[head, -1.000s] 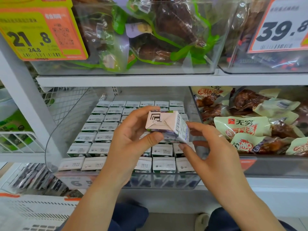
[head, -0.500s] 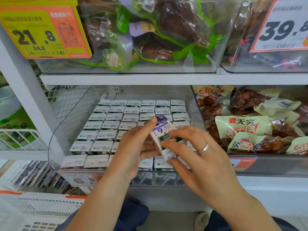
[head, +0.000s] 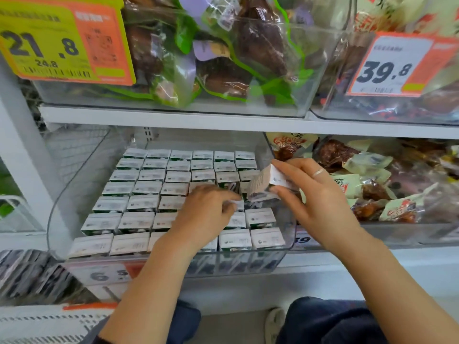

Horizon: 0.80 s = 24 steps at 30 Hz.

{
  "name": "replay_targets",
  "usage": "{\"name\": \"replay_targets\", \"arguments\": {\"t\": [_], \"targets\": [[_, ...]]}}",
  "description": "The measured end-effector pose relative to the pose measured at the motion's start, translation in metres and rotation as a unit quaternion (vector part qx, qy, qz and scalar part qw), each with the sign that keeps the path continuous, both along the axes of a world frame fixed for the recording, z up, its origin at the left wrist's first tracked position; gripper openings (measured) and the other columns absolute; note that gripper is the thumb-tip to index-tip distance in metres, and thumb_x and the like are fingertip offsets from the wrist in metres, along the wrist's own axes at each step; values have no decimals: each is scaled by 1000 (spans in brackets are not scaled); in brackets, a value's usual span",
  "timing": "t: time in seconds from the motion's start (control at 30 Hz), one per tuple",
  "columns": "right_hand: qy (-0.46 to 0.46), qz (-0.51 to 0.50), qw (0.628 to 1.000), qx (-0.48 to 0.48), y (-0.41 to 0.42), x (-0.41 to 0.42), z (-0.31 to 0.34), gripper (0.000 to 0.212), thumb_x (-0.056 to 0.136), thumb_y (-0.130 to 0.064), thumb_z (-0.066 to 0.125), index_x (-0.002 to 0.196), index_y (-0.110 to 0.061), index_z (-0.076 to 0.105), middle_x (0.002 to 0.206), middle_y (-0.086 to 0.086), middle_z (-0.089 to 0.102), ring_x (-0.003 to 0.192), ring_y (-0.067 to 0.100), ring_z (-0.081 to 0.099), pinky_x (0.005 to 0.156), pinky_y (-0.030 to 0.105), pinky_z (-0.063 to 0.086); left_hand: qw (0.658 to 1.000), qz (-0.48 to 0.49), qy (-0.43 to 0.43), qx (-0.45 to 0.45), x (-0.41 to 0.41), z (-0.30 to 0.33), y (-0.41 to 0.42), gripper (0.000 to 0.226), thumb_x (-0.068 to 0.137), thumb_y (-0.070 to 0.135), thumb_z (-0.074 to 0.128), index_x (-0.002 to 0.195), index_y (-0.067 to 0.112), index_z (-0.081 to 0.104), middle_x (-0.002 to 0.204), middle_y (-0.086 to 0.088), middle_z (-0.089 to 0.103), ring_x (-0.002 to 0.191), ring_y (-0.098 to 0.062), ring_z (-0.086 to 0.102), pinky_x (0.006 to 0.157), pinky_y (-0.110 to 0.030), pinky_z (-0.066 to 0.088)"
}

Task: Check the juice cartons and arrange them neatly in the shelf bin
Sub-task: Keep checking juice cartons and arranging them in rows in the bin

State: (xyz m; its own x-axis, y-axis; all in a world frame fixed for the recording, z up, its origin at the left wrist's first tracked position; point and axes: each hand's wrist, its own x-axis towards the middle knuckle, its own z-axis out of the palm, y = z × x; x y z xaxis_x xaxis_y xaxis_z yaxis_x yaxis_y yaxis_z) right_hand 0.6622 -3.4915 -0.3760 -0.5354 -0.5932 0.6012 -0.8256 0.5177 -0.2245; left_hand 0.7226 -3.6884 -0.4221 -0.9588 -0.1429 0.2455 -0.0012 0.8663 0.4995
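A clear plastic shelf bin (head: 285,254) on the middle shelf holds several rows of small white-topped juice cartons (head: 146,187) standing upright. My right hand (head: 320,204) grips one tilted juice carton (head: 263,180) above the bin's right side, over a gap in the rows. My left hand (head: 203,214) lies palm down on the cartons in the middle of the bin, fingertips touching a carton top near that gap. It hides the cartons under it.
Bagged snacks (head: 360,184) fill the neighbouring bin to the right. The shelf above (head: 173,120) carries clear bins of packaged food with price tags 21.8 (head: 49,45) and 39.8 (head: 387,68). A white crate (head: 44,324) sits low at the left.
The view moved closer. My left hand let go of the carton and dropped onto the rows in the bin. My right hand now holds the carton alone, farther right and tilted.
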Motion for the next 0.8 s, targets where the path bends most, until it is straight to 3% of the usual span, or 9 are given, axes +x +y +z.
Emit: {"name": "replay_targets", "arguments": {"t": [0.17,0.33,0.43,0.67,0.8], "targets": [[58,35,991,116,-6,-4,11,40,85,-14,66,123,-1,61,108,19,62,91,36,62,75,34,50,998,28,32,-46,2,0,3,25,94,34,56,116,35,68,112,8,70,109,-17,54,90,-25,32],[54,53,985,154,-17,-7,20,39,85,-13,67,121,1,62,105,20,62,88,37,63,73,38,53,999,34,18,-16,4,-2,2,28,95,37,54,120,35,66,119,6,67,119,-17,49,87,-25,38],[58,59,980,181,-25,-5,19,39,83,-11,70,119,2,63,105,21,63,89,38,63,76,37,52,999,27,9,-20,4,-1,2,29,96,39,52,122,37,64,116,7,67,116,-16,49,79,-24,35],[46,76,972,219,-31,-1,24,41,90,-20,63,127,-5,59,113,16,62,98,36,61,81,38,49,999,23,-6,-22,6,3,1,24,97,40,50,113,38,68,101,5,66,104,-17,53,72,-27,41],[28,36,960,276,-37,-8,14,46,97,-33,48,140,-17,46,126,6,54,111,27,55,93,33,41,1000,23,-8,-21,7,2,3,23,97,41,49,108,37,69,98,6,65,104,-16,52,72,-28,41]]}}
